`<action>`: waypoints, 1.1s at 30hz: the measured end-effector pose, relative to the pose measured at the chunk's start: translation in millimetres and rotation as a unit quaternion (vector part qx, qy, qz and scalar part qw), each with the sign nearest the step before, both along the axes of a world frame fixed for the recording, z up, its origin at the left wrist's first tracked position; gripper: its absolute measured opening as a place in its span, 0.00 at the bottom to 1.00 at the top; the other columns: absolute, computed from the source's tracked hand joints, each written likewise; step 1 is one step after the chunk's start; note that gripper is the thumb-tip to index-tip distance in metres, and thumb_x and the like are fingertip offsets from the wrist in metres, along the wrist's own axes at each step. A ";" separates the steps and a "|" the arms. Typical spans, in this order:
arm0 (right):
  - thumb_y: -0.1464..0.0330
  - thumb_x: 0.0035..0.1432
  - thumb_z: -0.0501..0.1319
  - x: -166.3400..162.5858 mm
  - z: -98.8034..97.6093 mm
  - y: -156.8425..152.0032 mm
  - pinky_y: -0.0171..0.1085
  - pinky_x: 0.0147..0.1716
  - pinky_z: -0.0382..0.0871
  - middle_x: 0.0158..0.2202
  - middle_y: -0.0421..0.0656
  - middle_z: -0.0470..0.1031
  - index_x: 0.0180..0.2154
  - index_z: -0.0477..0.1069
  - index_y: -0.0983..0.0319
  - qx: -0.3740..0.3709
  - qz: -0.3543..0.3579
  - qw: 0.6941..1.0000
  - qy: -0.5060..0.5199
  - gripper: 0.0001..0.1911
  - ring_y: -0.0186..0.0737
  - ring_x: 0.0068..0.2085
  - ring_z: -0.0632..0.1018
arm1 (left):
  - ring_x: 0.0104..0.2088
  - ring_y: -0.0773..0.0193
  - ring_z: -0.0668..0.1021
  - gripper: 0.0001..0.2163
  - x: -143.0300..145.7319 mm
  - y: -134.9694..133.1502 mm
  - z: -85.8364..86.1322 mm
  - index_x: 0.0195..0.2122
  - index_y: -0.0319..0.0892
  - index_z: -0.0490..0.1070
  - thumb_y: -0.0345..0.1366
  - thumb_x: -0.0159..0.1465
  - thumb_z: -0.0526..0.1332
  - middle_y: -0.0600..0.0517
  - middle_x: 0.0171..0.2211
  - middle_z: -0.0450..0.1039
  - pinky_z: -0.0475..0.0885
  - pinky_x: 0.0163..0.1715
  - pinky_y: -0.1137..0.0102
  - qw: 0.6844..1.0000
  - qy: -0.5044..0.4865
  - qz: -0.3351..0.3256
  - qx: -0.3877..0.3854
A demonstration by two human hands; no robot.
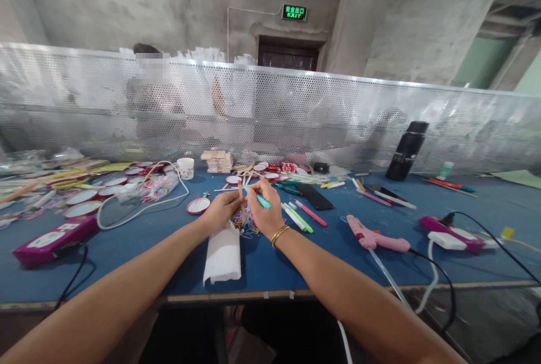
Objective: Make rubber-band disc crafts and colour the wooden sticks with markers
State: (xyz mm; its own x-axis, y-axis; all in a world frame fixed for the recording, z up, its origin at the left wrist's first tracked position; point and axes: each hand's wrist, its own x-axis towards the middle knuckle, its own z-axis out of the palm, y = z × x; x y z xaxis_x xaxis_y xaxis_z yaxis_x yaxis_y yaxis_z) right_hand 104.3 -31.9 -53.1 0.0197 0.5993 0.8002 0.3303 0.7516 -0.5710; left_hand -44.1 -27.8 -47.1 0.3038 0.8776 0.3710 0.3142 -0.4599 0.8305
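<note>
My left hand (223,209) is closed on a flat wooden craft stick (240,195), held upright with a red patch at its top. A teal marker pen (264,201) is gripped in my right hand (267,212), its tip close to the stick's upper part. A gold bracelet (279,235) circles my right wrist. Below my hands lie a folded white tissue (223,257) and a tangle of small coloured loops (250,224), partly hidden. To the left is a round, red-rimmed white disc (198,206). Green and pink markers (310,213) lie right of my hand.
A pink glue gun (374,237) and a purple power strip (452,234) lie right; another purple strip (54,240) lies left. A black bottle (406,152) and paper cup (185,169) stand farther back. A perforated metal screen (296,110) bounds the table, a person behind it.
</note>
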 end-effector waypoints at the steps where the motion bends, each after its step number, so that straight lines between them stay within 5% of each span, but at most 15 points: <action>1: 0.67 0.61 0.56 0.1 0.0 0.0 0.37 0.36 0.69 0.28 0.40 0.74 0.31 0.67 0.58 0.001 -0.001 1.000 0.001 0.05 0.39 0.33 0.76 | 0.19 0.71 0.59 0.21 -0.1 0.0 0.1 0.22 0.42 0.59 0.55 0.59 0.58 0.58 0.16 0.57 0.54 0.20 0.73 1.000 -0.002 0.000 0.001; 33: 0.66 0.62 0.56 0.5 3.9 -3.7 0.37 0.36 0.69 0.28 0.40 0.74 0.32 0.67 0.59 0.010 0.011 1.000 -0.001 0.06 0.38 0.32 0.75 | 0.18 0.72 0.58 0.21 0.9 0.1 1.6 0.23 0.41 0.62 0.54 0.58 0.61 0.59 0.16 0.57 0.53 0.19 0.74 1.000 -0.012 -0.013 -0.009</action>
